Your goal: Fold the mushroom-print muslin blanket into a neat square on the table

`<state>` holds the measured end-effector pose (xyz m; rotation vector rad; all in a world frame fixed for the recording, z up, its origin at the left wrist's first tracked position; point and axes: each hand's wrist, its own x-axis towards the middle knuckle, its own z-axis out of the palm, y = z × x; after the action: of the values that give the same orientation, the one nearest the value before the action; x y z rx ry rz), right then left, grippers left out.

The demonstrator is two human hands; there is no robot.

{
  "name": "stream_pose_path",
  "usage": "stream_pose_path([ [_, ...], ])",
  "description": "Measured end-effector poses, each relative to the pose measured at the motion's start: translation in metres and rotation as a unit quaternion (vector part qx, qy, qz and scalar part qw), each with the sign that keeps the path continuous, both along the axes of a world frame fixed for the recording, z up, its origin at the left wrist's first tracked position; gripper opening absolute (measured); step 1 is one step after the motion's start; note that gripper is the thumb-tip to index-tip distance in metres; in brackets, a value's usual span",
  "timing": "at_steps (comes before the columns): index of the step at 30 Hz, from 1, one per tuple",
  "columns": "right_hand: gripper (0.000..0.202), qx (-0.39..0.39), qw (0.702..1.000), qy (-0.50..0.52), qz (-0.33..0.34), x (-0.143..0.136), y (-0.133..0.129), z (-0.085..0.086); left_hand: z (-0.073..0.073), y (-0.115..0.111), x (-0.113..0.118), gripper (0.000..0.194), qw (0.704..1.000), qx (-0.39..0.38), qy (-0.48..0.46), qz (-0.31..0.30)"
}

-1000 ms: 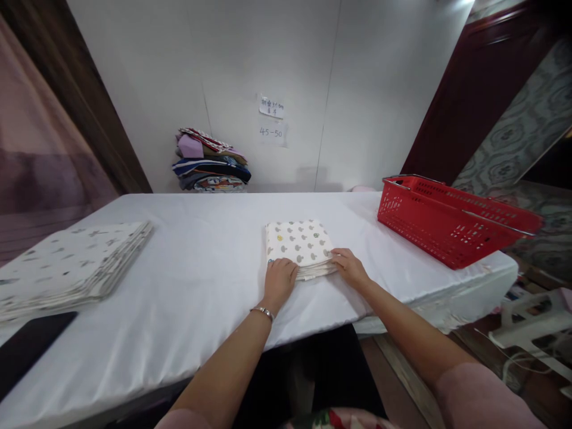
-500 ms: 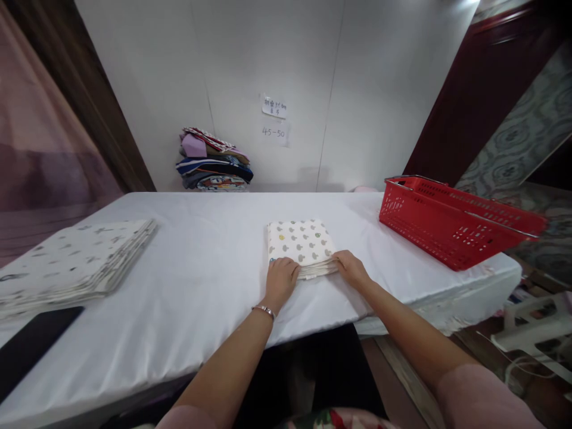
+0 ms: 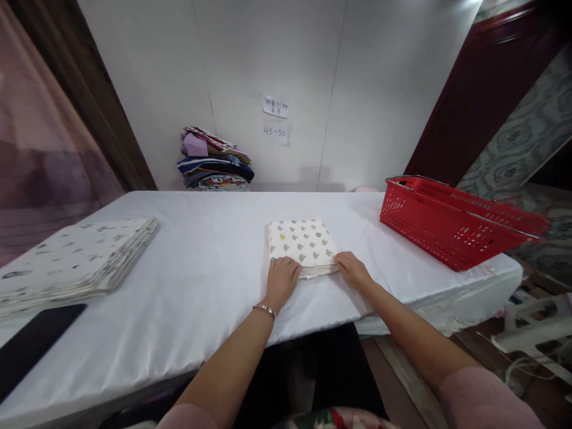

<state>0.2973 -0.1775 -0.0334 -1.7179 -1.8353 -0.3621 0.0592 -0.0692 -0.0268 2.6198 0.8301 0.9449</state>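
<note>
A folded white cloth (image 3: 304,241) with small grey, yellow and green prints lies on the white-covered table (image 3: 210,256), its layered edge facing me. At its near left corner, my left hand (image 3: 283,279) has its fingers closed on the edge, with a bracelet at the wrist. The near right corner is between the thumb and fingers of my right hand (image 3: 353,268). Further left lies a larger stack of folded white printed cloth (image 3: 71,256).
On the right of the table stands a red plastic basket (image 3: 451,223). A dark flat object (image 3: 40,339) lies at the near left. Folded coloured fabrics (image 3: 217,161) are piled by the wall, left of two paper notes (image 3: 276,119).
</note>
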Motion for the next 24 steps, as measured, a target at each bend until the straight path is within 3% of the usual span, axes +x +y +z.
stream_pose_path([
  [5,0.018,0.020,0.999,-0.033,-0.004,-0.008,-0.002,0.007,0.000,0.000,0.000,0.024,1.000,-0.005,0.000,-0.002],
  [11,0.015,0.032,0.994,-0.097,0.048,-0.014,-0.008,0.004,0.000,-0.001,0.000,0.026,1.000,0.005,0.002,0.001],
  [24,0.020,0.011,0.992,-0.123,0.011,-0.015,0.006,0.006,0.001,0.000,0.000,0.026,1.000,-0.002,0.004,0.000],
])
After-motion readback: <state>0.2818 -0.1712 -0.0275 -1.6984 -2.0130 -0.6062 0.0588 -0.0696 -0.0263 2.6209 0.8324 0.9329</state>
